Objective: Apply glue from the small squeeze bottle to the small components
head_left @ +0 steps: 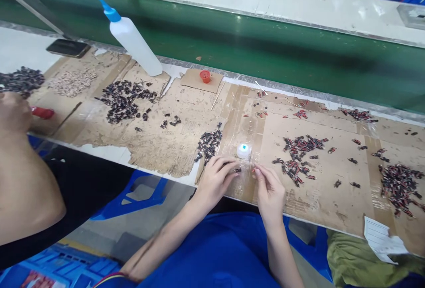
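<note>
Between the thumb and fingers of my left hand (217, 177) is a small black part (237, 170), pinched just over the cardboard. My right hand (270, 190) pinches a tiny red piece (254, 170) a short way to the right of it; its exact kind is too small to make out. Right behind both hands stands a small white bottle with a blue tip (244, 150). A pile of small black parts (209, 142) lies beside my left hand. To the right of my right hand is a pile of black-and-red parts (295, 155).
A co-worker's arm (26, 177) reaches in at the left, near more black parts (21, 80). A tall white squeeze bottle (136, 44), a phone (68, 48) and a red cap (205, 76) stand or lie towards the back. Another black-and-red pile (400, 186) is at far right.
</note>
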`<state>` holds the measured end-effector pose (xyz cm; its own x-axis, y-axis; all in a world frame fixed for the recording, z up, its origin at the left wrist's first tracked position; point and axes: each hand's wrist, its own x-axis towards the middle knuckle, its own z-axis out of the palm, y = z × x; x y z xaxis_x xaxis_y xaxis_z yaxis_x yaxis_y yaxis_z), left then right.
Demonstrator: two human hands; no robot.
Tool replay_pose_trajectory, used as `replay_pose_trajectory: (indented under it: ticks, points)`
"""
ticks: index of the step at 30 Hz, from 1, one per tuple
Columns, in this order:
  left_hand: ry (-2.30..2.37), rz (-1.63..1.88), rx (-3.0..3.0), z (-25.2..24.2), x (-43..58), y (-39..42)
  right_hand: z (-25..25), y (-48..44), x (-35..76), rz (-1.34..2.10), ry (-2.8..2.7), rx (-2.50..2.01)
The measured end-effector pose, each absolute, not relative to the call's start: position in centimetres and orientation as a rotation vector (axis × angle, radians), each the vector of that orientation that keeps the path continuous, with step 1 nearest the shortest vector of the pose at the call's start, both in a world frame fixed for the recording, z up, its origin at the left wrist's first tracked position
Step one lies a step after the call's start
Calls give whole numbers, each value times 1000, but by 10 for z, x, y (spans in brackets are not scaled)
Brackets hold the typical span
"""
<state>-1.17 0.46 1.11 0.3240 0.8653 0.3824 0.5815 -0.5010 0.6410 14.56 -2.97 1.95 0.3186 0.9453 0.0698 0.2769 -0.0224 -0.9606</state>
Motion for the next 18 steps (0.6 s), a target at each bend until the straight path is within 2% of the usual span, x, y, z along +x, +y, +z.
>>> replay_pose_trajectory:
  ticks: [5, 13, 18]
  points:
    - [1345, 1034, 2204, 0, -7, 3, 15, -34, 140, 920, -1085, -1581]
    - [1267, 1024, 1756, 28, -5, -9, 20, -39, 127, 1044, -913, -1542]
    - [1174, 1056, 1665, 36, -5, -11, 17, -44, 126, 1004, -947, -1522]
